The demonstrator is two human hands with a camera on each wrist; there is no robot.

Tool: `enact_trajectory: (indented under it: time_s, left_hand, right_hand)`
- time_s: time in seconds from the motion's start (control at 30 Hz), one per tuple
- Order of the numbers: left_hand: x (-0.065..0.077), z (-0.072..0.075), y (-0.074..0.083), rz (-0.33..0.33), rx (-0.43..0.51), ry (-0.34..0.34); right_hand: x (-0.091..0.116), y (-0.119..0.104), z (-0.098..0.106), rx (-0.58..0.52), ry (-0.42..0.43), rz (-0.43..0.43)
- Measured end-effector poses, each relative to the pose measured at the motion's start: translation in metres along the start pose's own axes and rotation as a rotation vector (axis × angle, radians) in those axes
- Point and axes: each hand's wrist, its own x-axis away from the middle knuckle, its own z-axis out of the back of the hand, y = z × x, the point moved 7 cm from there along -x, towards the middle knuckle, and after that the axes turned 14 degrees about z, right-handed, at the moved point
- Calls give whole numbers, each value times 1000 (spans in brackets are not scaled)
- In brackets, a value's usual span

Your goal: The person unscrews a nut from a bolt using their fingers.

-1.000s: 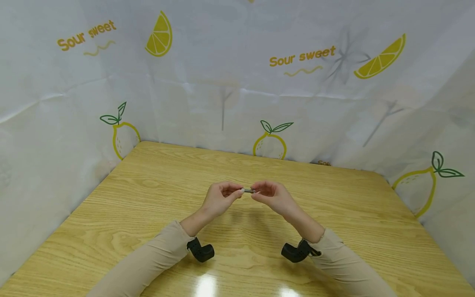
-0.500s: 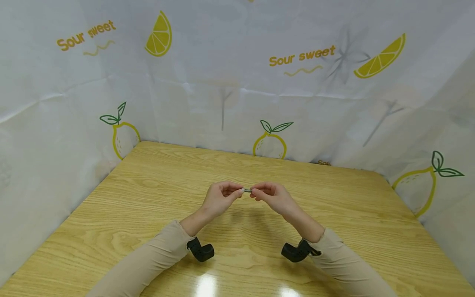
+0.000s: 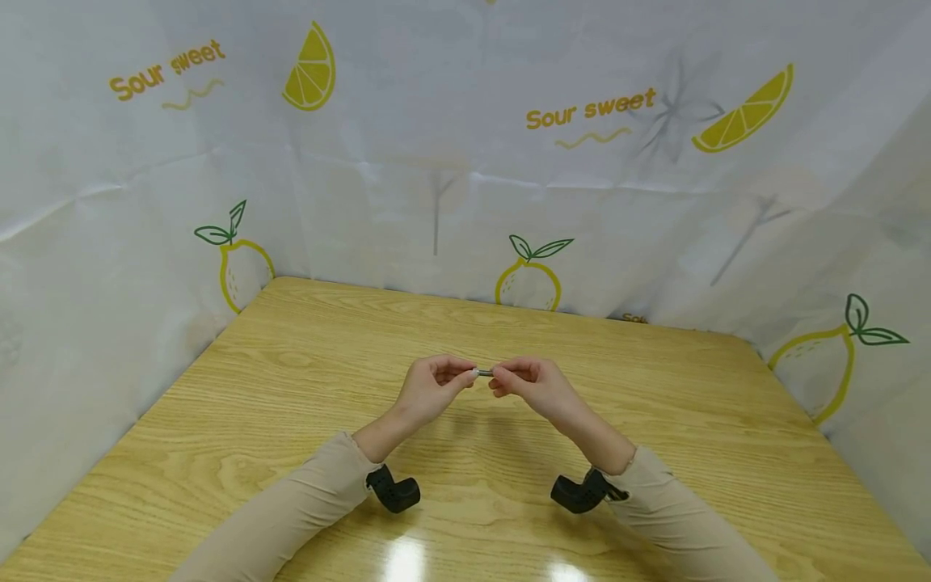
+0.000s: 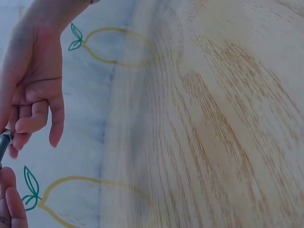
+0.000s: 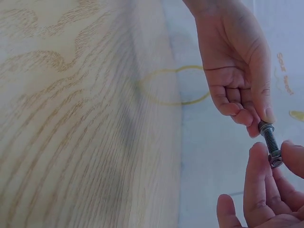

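Observation:
A small silver threaded bolt [image 5: 271,140] is held level in the air between the two hands, above the table. My left hand [image 3: 429,388] pinches its left end between thumb and fingers. At the other end, my right hand [image 3: 541,392] has thumb and forefinger on a hex nut [image 5: 275,160], seen best in the right wrist view. The left thumb partly hides the wider end it grips, probably the bolt head. In the left wrist view, only part of the threaded shank [image 4: 4,142] shows at the left edge.
Below the hands spreads a wood-grain table [image 3: 349,323]. A white cloth with lemon prints [image 3: 407,121] hangs behind and along both sides. Each wrist carries a black camera mount [image 3: 395,491] over a beige sleeve [image 3: 305,497].
My right thumb and fingers have shifted round the bolt's right end, the thumb rising over it and covering more of it. The left hand stays in place.

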Motion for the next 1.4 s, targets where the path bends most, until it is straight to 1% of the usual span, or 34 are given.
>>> enact_trajectory:
  time_s: [0.23,0.33,0.43,0.53,0.7,0.83,1.1,1.27,1.4]
  left_hand:
    - [0,0,-1,-20,8,-9]
    - [0,-1,-1,-8,12,-9]
    - [0,0,-2,1,10,-3]
    - [0,0,-2,1,6,-1]
    - [0,0,-2,5,14,-1]
    - [0,0,-1,3,20,-5]
    - [1,0,0,-13,13,-2]
    - [0,0,0,-16,14,2]
    - [-1,0,-1,0,18,2]
  right_hand:
    - [1,-1,2,-7,66,12]
    - [1,-1,2,-3,56,5]
    - [1,-1,1,-16,24,0]
    - [-1,0,0,-21,8,1]
    - [0,1,2,11,37,13]
    - [1,0,3,2,50,19]
    - [0,1,-1,-21,-8,-17]
    - [-1,-1,1,-1,28,10]
    - [0,-2,2,4,39,18]
